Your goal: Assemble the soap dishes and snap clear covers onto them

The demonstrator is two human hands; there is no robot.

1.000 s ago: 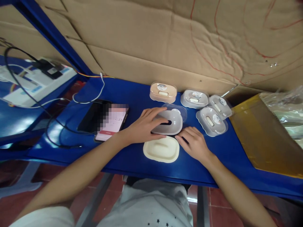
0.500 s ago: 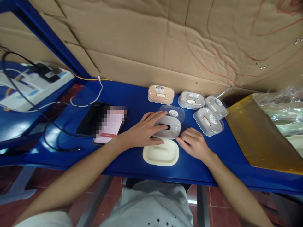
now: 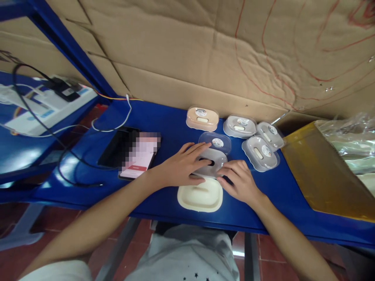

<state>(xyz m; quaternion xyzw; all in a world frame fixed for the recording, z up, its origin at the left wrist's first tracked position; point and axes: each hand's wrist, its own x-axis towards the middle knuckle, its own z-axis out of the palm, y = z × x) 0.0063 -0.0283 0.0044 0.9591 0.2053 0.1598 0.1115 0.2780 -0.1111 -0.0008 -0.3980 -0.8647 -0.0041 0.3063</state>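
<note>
Grey plastic lies between my two hands: an oval shell with a dark slot in its middle, near the front of the blue surface. My left grip spreads over the shell's left side, fingers and thumb apart. Its forefinger points to the slot, a longer finger reaches to the clear cover just behind, and the thumb lies low, by the far edge of the cream tray. My right grip is curled at the shell's near right corner, the fingertips close to the rim; whether they pinch it or only touch it, I cannot tell.

The cream tray sits directly in front of the shell, nearer my body. The clear cover carries a round sticker. Beyond it stands a peach box under a transparent lid, and to the right are three grey boxes with clear lids and pale handles, grouped close together.

Well to my left a phone lies beside a black object, with a white cable behind them. Off to my right leans a tape-covered carton, clear wrapping showing inside. Creased cardboard walls the back.
</note>
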